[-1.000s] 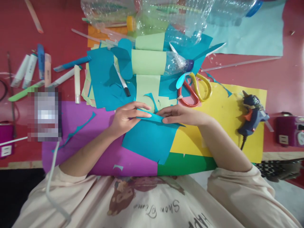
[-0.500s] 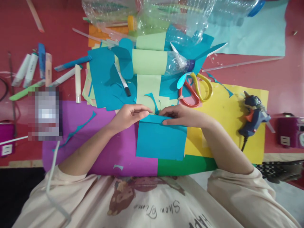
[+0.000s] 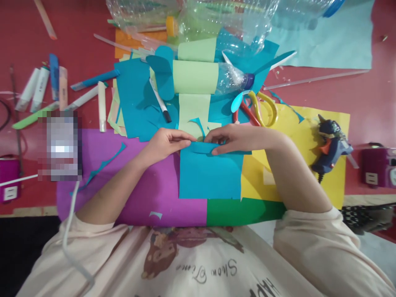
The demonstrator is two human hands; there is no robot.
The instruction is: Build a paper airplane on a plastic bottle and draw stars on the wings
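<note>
A sheet of blue paper (image 3: 210, 177) lies in front of me with its far edge folded over in a narrow strip. My left hand (image 3: 171, 142) pinches the left end of that fold between thumb and fingers. My right hand (image 3: 230, 138) is closed on the fold farther right, thumb on top and fingers curled behind. Just beyond my fingers are a pale green paper strip (image 3: 194, 107) and a curved blue scrap (image 3: 198, 123). Past them lies a clear plastic bottle (image 3: 227, 78) wrapped in pale green paper, with blue paper wing shapes at its sides.
Scissors with red and yellow handles (image 3: 262, 109) lie beyond my right hand. A glue gun (image 3: 331, 144) rests on yellow paper (image 3: 297, 128) at right. Several markers (image 3: 40, 88) and a phone (image 3: 63, 144) are at left. Large clear bottles (image 3: 198, 24) stand at the back.
The folded edge and both hands sit slightly farther away from me. My right hand has risen a little, its wrist more bent. The sheet remains held at the fold.
</note>
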